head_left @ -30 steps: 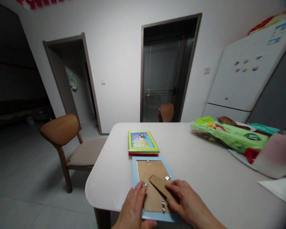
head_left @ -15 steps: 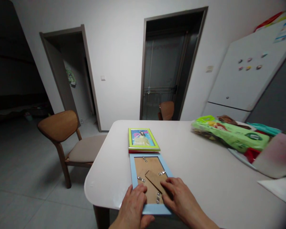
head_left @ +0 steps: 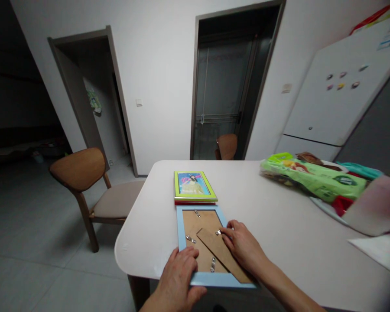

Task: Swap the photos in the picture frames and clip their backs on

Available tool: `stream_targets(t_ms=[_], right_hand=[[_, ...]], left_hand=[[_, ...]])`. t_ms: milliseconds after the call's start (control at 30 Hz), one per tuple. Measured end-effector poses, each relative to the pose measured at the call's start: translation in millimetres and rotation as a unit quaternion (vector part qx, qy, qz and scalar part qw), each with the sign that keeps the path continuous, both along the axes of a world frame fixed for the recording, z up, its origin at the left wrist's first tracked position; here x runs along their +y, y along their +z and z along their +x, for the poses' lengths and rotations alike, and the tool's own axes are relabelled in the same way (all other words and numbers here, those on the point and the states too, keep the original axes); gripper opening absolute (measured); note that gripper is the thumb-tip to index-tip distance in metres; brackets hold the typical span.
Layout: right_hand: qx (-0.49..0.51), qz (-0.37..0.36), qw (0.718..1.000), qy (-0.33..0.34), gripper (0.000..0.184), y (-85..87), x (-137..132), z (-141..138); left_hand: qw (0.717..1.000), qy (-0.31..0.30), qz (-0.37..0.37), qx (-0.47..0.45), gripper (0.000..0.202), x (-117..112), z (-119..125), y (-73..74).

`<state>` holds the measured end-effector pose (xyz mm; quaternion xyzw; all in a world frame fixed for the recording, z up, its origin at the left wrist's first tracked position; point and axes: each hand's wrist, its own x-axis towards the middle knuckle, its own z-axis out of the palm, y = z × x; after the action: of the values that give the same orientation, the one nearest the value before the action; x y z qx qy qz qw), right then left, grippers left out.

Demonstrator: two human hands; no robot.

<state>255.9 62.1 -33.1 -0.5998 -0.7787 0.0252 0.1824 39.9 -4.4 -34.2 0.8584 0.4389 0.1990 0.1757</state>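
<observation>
Two hands open: left hand (head_left: 177, 277) flat on blue frame (head_left: 180, 229) at desk edge (head_left: 130, 264), right hand (head_left: 242, 245) on cardboard stand (head_left: 221, 255); keep frame pinned.

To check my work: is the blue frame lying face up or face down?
Face down: the blue frame shows its brown backing and metal clips upward.

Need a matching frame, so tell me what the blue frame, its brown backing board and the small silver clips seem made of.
The blue frame has a smooth, even pale-blue finish, so it looks painted wood or plastic; the picture can't settle which. The backing board looks like plain matte brown cardboard or fibreboard, with no visible grain. The silver clip looks metal, judging by its bright shine.
</observation>
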Motion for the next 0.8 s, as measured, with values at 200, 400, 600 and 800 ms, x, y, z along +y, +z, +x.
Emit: stream_targets(t_ms=[200, 400, 600, 800], right_hand=[[0.019, -0.021, 0.999, 0.024, 0.032, 0.2, 2, 1], [0.004, -0.023, 0.996, 0.082, 0.031, 4.4, -6, 10], [-0.006, 0.029, 0.998, 0.054, 0.03, 15.2, 13, -13], [0.028, -0.016, 0.999, -0.024, 0.028, 10.3, 55, -53]], left_hand=[[1.0, 0.014, -0.01, 0.006, 0.03, 1, 2, 2.5], [1.0, 0.011, -0.009, -0.001, 0.029, 3, 0, 3.2], [1.0, 0.002, 0.018, -0.011, 0.033, 3, -2, -5.8], [1.0, 0.011, -0.006, -0.003, 0.034, 4, -1, -3.2]])
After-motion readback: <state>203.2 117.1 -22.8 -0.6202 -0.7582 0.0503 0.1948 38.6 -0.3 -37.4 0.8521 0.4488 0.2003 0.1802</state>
